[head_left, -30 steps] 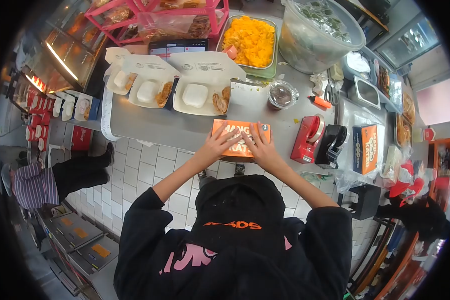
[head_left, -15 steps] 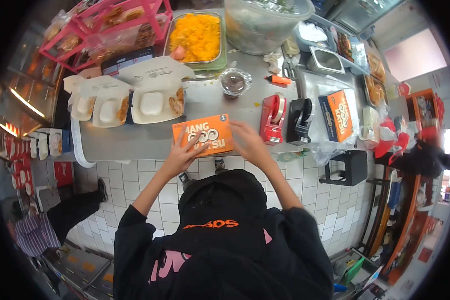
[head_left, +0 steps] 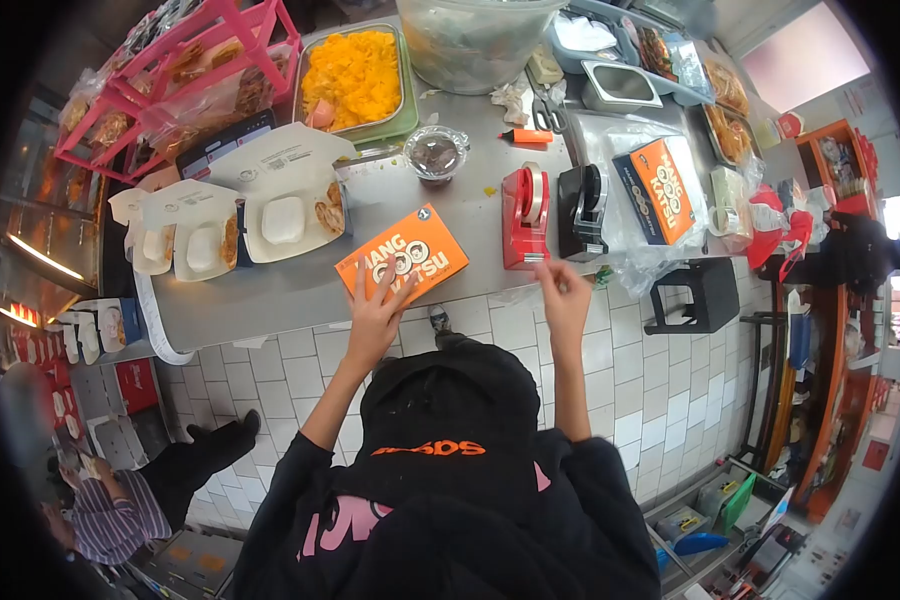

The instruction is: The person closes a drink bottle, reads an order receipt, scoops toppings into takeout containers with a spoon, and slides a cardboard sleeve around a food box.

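Observation:
A closed orange food box (head_left: 425,245) printed "MANG KATSU" lies near the front edge of the metal counter. My left hand (head_left: 373,325) rests on its near left corner with the fingers spread over the lid. At the front end of a red tape dispenser (head_left: 522,225) is my right hand (head_left: 566,298), its fingers curled together. Whatever may be between those fingertips is too small to tell. A black tape dispenser (head_left: 582,215) stands right beside the red one.
Open boxes (head_left: 283,222) with rice and fried pieces stand left. Behind are a tray of yellow food (head_left: 352,80), a lidded sauce cup (head_left: 436,155), an orange marker (head_left: 527,136) and scissors (head_left: 550,115). Another orange box (head_left: 662,190) lies right. A person (head_left: 120,510) is at lower left.
My right hand has left the orange box and moved right to the red dispenser, its fingers closing. The box has turned slightly under my left hand. The view has shifted.

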`<action>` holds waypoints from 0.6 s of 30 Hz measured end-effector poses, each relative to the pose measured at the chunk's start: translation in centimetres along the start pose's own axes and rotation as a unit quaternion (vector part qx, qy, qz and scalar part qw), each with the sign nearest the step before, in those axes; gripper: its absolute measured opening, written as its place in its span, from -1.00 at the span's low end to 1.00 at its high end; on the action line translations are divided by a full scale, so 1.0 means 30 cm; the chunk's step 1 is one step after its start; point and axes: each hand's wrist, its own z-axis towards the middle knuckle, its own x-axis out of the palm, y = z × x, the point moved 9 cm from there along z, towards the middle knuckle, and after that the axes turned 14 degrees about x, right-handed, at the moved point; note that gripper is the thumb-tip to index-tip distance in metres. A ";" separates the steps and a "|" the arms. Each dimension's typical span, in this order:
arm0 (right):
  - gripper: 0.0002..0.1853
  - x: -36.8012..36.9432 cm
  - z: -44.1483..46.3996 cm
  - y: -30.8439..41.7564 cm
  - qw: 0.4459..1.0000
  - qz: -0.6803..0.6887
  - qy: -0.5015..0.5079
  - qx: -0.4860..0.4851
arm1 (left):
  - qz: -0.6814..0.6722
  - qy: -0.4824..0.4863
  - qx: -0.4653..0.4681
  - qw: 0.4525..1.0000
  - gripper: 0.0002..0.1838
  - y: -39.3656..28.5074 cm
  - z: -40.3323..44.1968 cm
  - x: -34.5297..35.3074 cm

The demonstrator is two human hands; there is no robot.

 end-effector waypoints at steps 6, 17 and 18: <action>-0.87 0.024 -0.062 -0.113 0.897 -0.394 -0.174 -0.098 | 0.003 -0.014 -0.013 1.000 -0.42 -0.007 -0.005 0.008; -0.73 0.489 -0.147 -0.214 0.956 0.013 0.241 0.168 | 0.037 -0.017 -0.033 0.999 -0.41 -0.031 -0.004 0.005; -0.72 0.487 -0.149 -0.215 0.956 0.021 0.238 0.168 | 0.051 -0.022 -0.022 0.998 -0.41 -0.031 -0.004 0.003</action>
